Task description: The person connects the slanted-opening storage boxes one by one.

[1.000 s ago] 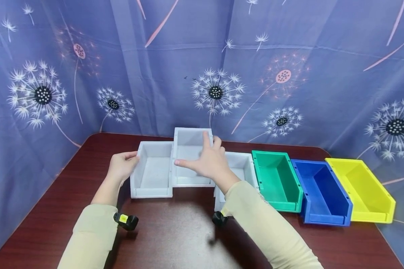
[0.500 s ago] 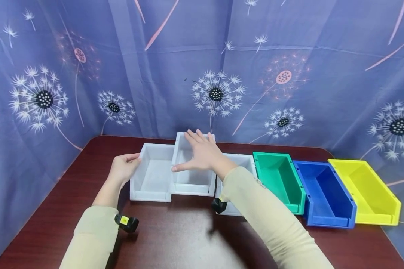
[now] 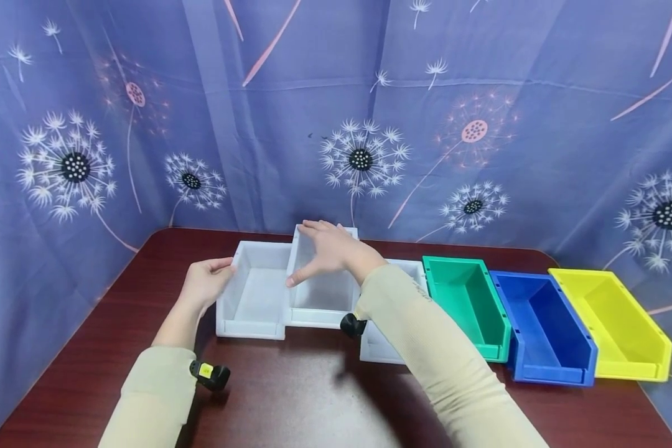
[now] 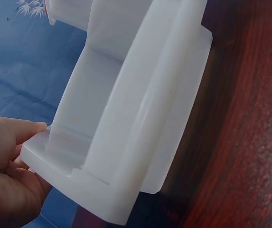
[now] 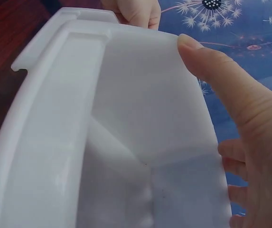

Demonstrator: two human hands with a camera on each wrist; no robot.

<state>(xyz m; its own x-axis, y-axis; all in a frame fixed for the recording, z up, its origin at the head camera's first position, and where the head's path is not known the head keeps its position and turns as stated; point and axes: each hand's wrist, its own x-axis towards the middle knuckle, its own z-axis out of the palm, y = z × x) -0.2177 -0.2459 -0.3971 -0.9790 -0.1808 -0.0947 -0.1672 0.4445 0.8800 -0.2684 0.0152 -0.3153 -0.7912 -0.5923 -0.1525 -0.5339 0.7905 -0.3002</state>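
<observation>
The left hand (image 3: pixel 206 285) pinches the left white bin (image 3: pixel 252 328) at its far left corner, thumb on the rim and fingers against the outside. The right hand (image 3: pixel 331 250) grasps the middle white bin (image 3: pixel 322 302), its thumb at the left rim and the fingers reaching over the far wall; that bin sits under the palm, just beside the bin at the left hand and set slightly farther back. Below the right forearm, partly hidden by the sleeve (image 3: pixel 425 336), is a third white bin (image 3: pixel 381 351). Farther to the right hand's right stand a green bin (image 3: pixel 466 305), a blue bin (image 3: pixel 546 330) and a yellow bin (image 3: pixel 616 323) on the tabletop (image 3: pixel 274 392). Beyond both hands hangs a blue dandelion-print curtain (image 3: pixel 280 143).
</observation>
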